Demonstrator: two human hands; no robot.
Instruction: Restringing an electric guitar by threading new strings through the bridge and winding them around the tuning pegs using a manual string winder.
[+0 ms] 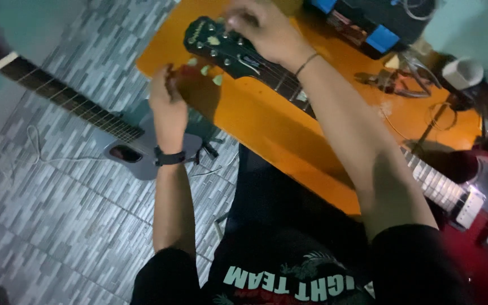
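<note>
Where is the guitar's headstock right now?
Head view, top centre: the headstock lies on the orange table, under the right hand, with the left hand beside it.

On the grey tiled floor [40, 226] to our left we see a grey guitar [131, 148] lying flat, its dark fretted neck [57, 93] running up toward the corner, with a thin white cable [34, 148] trailing beside it. Across the orange table [266, 121] lie pliers [388, 82] and loose wire. At the far edge sits a black case with blue corners [377, 25], and a small white cup [462, 72] stands near the right.
</note>
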